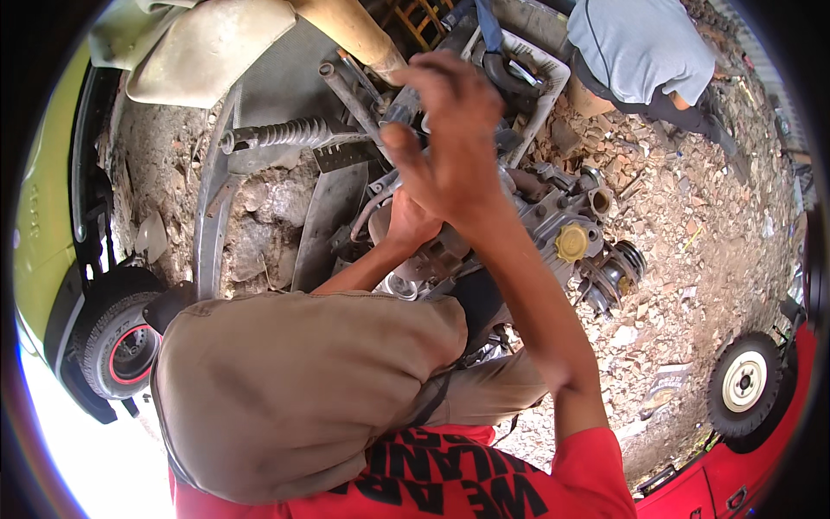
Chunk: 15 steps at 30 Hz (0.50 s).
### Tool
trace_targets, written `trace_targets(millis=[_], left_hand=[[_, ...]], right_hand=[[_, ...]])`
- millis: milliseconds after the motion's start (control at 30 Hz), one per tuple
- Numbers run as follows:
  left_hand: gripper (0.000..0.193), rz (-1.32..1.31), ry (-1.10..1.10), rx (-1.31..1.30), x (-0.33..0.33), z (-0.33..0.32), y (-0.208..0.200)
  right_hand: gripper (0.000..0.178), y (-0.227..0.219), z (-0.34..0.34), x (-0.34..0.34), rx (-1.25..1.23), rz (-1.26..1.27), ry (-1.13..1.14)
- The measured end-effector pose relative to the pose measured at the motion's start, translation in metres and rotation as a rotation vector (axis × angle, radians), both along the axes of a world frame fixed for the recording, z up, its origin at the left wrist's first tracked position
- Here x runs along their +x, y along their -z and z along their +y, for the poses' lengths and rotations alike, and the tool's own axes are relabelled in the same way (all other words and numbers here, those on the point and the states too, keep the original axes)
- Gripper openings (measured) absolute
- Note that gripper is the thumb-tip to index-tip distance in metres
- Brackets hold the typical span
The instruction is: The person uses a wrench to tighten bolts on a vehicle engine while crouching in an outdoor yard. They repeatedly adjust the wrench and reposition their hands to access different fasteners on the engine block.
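Observation:
My right hand (pixel 454 130) is raised above a greasy metal engine (pixel 527 229), its fingers apart and thumb spread. Motion smears the fingertips a little, and I see nothing held in them. Lower down, beside my right forearm, my left hand (pixel 413 221) reaches onto the engine, where my right hand and wrist hide its fingers. A yellow cap (pixel 571 242) sits on the engine's right part. Past it are a round open port (pixel 599 201) and a dark pulley (pixel 631 259). A metal tube (pixel 346 95) slants beyond my hands.
A coil-spring part (pixel 285 136) lies at the left near a metal rail (pixel 213 199). Another person in a grey-blue shirt (pixel 644 48) bends at the top right beside a crate (pixel 553 91). Rubble (pixel 674 216) covers the ground. Green (pixel 47 216) and red (pixel 761 458) vehicles flank the place.

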State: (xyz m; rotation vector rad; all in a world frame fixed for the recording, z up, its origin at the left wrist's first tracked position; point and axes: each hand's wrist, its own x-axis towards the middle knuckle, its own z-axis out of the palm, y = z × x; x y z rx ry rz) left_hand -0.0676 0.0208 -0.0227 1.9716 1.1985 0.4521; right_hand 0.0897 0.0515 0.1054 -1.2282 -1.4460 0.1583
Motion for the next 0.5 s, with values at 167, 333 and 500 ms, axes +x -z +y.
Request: trace_targets(millis=[167,333,500], left_hand=[[0.031,-0.136,-0.156,-0.022,0.018,-0.005,-0.018],[0.033,-0.347,-0.086,0.155,0.035,-0.011,-0.030],[0.026,-0.234,-0.127,0.068,0.025,-0.009,-0.020]], right_hand=[[0.054,-0.047,-0.028,0.015,0.115,0.017,0.046],[0.060,0.043,0.022,-0.017,-0.059,-0.234,0.143],[0.055,0.026,0.015,0.000,-0.102,-0.282,0.089]])
